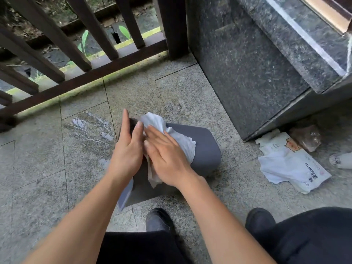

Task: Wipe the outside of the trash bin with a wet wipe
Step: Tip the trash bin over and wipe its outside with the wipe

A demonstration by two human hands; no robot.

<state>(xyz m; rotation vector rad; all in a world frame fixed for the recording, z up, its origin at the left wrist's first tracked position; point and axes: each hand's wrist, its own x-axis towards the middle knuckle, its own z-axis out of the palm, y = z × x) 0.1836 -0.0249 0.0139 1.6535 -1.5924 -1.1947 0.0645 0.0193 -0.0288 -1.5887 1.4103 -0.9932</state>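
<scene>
Grey rounded bin point(205, 149) on its side; flat right hand point(165, 159) presses crumpled wipe point(182, 140), left hand point(127, 151) seemingly open, steadying.

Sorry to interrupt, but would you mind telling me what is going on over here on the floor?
A person is crouched over a dark grey trash bin lying on its side on the stone floor. The right hand presses a white wet wipe flat against the bin's side, while the left hand steadies the bin with straight fingers. An opened wipe packet lies on the floor to the right, near a dark stone counter.
</scene>
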